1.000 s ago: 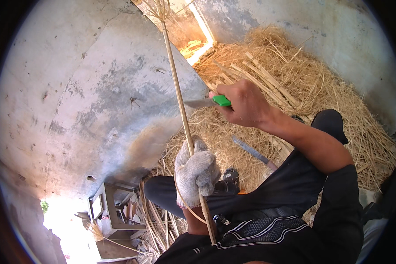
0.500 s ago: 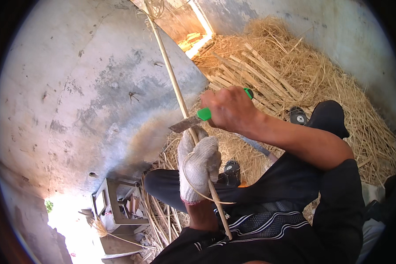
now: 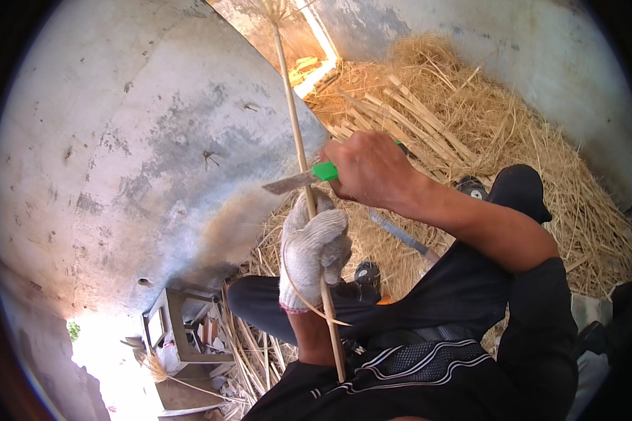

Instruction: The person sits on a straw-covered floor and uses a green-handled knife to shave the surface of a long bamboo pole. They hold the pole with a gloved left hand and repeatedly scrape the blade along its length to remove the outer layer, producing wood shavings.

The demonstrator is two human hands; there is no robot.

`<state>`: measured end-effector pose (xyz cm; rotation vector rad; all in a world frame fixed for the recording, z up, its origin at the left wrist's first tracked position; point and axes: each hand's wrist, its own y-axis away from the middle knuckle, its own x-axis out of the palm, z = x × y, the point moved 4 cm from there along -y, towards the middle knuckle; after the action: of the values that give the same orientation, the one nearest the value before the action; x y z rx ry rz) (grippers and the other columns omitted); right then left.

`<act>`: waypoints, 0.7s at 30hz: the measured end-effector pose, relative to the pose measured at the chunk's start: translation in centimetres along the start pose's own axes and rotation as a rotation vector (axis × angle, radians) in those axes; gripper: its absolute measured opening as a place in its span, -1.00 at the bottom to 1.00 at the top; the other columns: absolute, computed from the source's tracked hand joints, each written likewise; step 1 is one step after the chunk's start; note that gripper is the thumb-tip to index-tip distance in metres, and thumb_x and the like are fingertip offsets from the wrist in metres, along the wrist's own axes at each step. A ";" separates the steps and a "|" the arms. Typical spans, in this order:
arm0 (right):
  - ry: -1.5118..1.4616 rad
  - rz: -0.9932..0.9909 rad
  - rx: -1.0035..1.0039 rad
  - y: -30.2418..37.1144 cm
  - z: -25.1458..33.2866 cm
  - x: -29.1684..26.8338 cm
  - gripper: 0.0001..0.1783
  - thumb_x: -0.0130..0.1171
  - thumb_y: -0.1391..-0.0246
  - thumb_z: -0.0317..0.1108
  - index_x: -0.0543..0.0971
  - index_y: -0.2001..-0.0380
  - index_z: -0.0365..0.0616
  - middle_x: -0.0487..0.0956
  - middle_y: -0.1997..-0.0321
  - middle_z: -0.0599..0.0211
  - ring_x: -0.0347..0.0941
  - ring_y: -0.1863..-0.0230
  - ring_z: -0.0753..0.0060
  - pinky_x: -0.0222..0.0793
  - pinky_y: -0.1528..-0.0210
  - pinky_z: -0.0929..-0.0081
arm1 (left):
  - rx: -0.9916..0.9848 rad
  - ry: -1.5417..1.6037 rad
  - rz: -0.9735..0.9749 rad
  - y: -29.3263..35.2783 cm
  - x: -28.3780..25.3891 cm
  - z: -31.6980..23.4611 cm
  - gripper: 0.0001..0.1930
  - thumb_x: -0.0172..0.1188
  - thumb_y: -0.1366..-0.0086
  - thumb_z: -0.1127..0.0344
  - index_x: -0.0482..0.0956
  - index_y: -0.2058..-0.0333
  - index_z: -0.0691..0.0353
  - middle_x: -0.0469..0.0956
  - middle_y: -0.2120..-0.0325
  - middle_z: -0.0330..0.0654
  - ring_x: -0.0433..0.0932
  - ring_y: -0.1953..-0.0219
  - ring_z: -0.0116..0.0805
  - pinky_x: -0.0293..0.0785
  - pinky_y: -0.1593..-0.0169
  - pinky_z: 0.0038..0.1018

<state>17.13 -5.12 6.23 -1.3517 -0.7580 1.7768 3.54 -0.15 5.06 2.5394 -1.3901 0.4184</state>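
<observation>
A long, thin bamboo strip [image 3: 292,116] runs from near my lap up past the top edge, where shavings curl around its far end. My left hand [image 3: 312,245], in a white knitted glove, is closed around the lower part of the strip. A thin peeled sliver [image 3: 288,265] loops down beside the glove. My bare right hand [image 3: 372,168] grips a knife by its green handle [image 3: 324,172]. The knife's blade [image 3: 288,184] lies across the strip just above the glove.
Split bamboo strips [image 3: 428,123] lie on a heap of straw-like shavings [image 3: 527,161] at the right. A grey, blade-like tool [image 3: 400,235] rests by my leg. A stool-like frame [image 3: 179,330] stands at lower left. The stained wall [image 3: 154,140] fills the left side.
The far end of the strip has swung right, so it stands more upright. Both hands have shifted slightly left, and the knife remains across the strip.
</observation>
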 end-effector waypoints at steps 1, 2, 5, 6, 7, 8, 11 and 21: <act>0.001 -0.024 0.031 0.1 -0.4 0.5 -0.77 0.16 -0.02 -0.30 0.51 0.61 -0.20 0.47 0.76 0.09 0.48 0.72 0.11 0.36 0.66 0.19 | 0.009 -0.029 0.000 -0.1 0.2 0.2 -0.82 0.15 -0.20 0.46 0.29 0.40 0.14 0.18 0.83 -0.38 0.09 0.91 -0.59 -0.03 0.86 -0.64; -0.001 -0.048 0.061 0.1 -0.7 0.8 -0.77 0.17 -0.01 -0.29 0.51 0.61 -0.19 0.48 0.75 0.06 0.49 0.71 0.08 0.38 0.65 0.18 | 0.019 -0.058 -0.003 -0.1 0.4 0.4 -0.82 0.15 -0.19 0.46 0.28 0.40 0.14 0.18 0.82 -0.37 0.09 0.91 -0.59 -0.02 0.86 -0.64; 0.071 -0.041 0.064 0.2 -0.5 1.5 -0.78 0.14 -0.01 -0.31 0.50 0.63 -0.16 0.49 0.76 0.11 0.50 0.72 0.17 0.38 0.67 0.26 | 0.054 -0.159 -0.118 0.1 0.2 0.7 -0.83 0.12 -0.18 0.48 0.28 0.39 0.13 0.18 0.81 -0.37 0.09 0.90 -0.59 -0.02 0.86 -0.64; 0.077 -0.035 0.057 0.1 -0.5 1.7 -0.78 0.13 -0.02 -0.32 0.50 0.64 -0.15 0.50 0.76 0.12 0.51 0.73 0.20 0.38 0.67 0.27 | 0.054 -0.172 -0.138 0.2 0.0 0.7 -0.83 0.12 -0.18 0.48 0.28 0.39 0.13 0.19 0.81 -0.37 0.09 0.90 -0.59 -0.02 0.86 -0.64; 0.083 -0.028 0.051 0.1 -0.6 1.9 -0.78 0.11 -0.02 -0.33 0.50 0.64 -0.14 0.50 0.76 0.12 0.51 0.73 0.23 0.38 0.68 0.29 | 0.008 -0.172 -0.105 0.5 -0.2 0.5 -0.79 0.17 -0.17 0.48 0.29 0.33 0.13 0.22 0.74 -0.41 0.21 0.81 -0.63 0.06 0.78 -0.68; 0.090 -0.020 0.043 0.1 -0.6 2.1 -0.78 0.10 -0.03 -0.34 0.50 0.65 -0.13 0.51 0.75 0.13 0.51 0.73 0.25 0.37 0.69 0.31 | 0.016 -0.180 -0.121 0.6 -0.3 0.6 -0.79 0.17 -0.17 0.47 0.29 0.33 0.13 0.22 0.74 -0.41 0.21 0.81 -0.62 0.07 0.78 -0.68; 0.101 -0.067 -0.005 0.2 -0.8 2.8 -0.73 0.04 -0.10 -0.35 0.49 0.66 -0.14 0.45 0.80 0.26 0.39 0.80 0.40 0.27 0.77 0.40 | 0.033 -0.179 -0.143 0.6 -0.7 1.2 -0.79 0.18 -0.17 0.46 0.29 0.33 0.13 0.22 0.74 -0.41 0.20 0.82 -0.61 0.08 0.79 -0.67; 0.066 0.174 0.318 -1.5 -6.1 3.3 -0.74 0.14 -0.04 -0.32 0.56 0.65 -0.22 0.33 0.83 0.43 0.23 0.83 0.49 0.20 0.79 0.44 | -0.107 0.146 0.076 0.0 -0.2 2.4 -0.79 0.13 -0.21 0.50 0.26 0.40 0.09 0.23 0.75 -0.41 0.11 0.87 -0.64 0.03 0.87 -0.70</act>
<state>22.83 -1.51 4.20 -1.2826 -0.3111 1.8828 3.78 -0.82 2.74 2.3274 -1.4186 0.5179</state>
